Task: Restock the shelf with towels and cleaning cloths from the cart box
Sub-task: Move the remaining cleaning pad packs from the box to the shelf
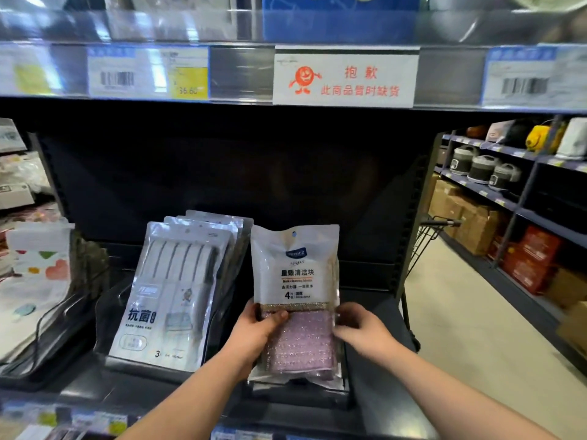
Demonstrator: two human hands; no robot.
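A clear-and-white pack of pink cleaning cloths (297, 281) stands upright in a clear holder (298, 387) on the dark shelf (374, 360). My left hand (257, 331) grips the pack's left edge, thumb across its front. Against the pack's right edge my right hand (359, 328) holds it with curled fingers. To the left, a row of white towel packs (171, 290) leans back in another clear holder.
Printed fabric packs (35, 281) lean at the far left. A price rail with an out-of-stock sign (344, 78) runs overhead. A black wire cart (422, 246) stands right of the shelf end. Beyond it an aisle shelf holds rice cookers (482, 168) and cardboard boxes (467, 217).
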